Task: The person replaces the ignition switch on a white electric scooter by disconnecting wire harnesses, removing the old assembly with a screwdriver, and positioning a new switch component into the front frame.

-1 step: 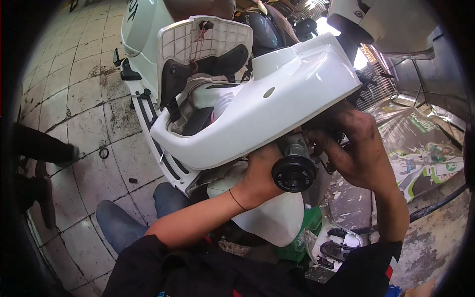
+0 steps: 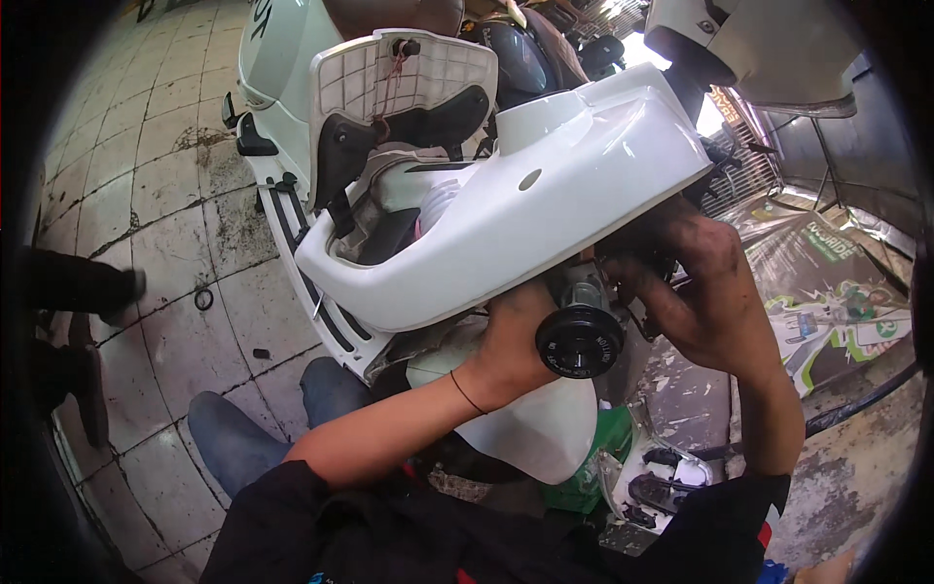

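In the head view, the floor on the left is pale square tile [image 2: 175, 360], scuffed and blotched with dark stains, its joints blackened; a black ring [image 2: 203, 299] and a small dark block [image 2: 262, 354] lie on it, and another person's dark trouser leg [image 2: 78, 282] reaches in from the left edge. On the right the ground [image 2: 846, 487] is rough and patchy, crossed by a black hose [image 2: 861, 404], with a printed plastic sheet [image 2: 837, 282] spread near a grey metal wall [image 2: 887, 146]. Behind stand a white scooter [image 2: 282, 58] and other vehicle parts, with bright light coming in beyond. The large white cover [image 2: 593, 204] sits in the middle, tilted, above both hands. A round black knob [image 2: 579, 343] pokes out below its near edge, between the left hand [image 2: 520, 341] and the right hand [image 2: 705, 307]. The right hand's fingers are bent under the cover; the left's are hidden. Whether either grips anything, I cannot tell. A green bag [image 2: 608, 433] lies lower down, beside a white part [image 2: 693, 471].
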`<state>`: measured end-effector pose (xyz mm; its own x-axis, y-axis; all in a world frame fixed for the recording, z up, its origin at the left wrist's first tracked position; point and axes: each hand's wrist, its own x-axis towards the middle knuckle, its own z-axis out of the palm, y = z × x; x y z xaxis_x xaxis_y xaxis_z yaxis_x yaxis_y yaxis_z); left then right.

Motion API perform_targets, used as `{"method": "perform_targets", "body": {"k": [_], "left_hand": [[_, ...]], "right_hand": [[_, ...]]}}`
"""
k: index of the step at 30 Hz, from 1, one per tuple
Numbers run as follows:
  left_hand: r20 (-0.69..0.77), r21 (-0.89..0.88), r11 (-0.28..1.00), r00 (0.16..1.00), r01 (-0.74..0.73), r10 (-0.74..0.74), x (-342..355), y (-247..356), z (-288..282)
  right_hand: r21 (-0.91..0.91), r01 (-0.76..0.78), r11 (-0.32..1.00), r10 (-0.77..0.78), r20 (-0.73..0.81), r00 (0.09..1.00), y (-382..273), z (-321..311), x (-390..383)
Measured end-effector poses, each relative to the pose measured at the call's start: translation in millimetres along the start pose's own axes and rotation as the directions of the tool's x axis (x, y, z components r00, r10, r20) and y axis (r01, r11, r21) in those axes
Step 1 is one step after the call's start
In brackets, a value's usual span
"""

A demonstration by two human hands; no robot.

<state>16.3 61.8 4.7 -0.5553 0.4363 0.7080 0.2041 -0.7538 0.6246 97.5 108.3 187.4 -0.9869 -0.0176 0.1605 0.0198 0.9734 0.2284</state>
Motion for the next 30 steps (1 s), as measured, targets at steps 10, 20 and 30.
{"method": "perform_targets", "body": {"k": [10, 20, 30], "left_hand": [[-0.013, 0.049, 0.999, 1.000, -0.019, 0.019, -1.5, 2.9, 0.6], [-0.030, 0.012, 0.999, 0.999, -0.036, 0.037, -0.4, 2.6, 1.2], [-0.062, -0.051, 0.999, 0.998, -0.010, 0.007, -3.8, 2.1, 3.9]], "right_hand": [[0.157, -0.133, 0.979, 0.126, 0.053, 0.991, -18.0, -7.3, 11.5], [0.188, -0.154, 0.970, 0.154, 0.013, 0.988, -21.7, -2.6, 10.8], [0.140, -0.135, 0.981, 0.136, 0.006, 0.991, -17.9, -3.0, 7.8]]}}
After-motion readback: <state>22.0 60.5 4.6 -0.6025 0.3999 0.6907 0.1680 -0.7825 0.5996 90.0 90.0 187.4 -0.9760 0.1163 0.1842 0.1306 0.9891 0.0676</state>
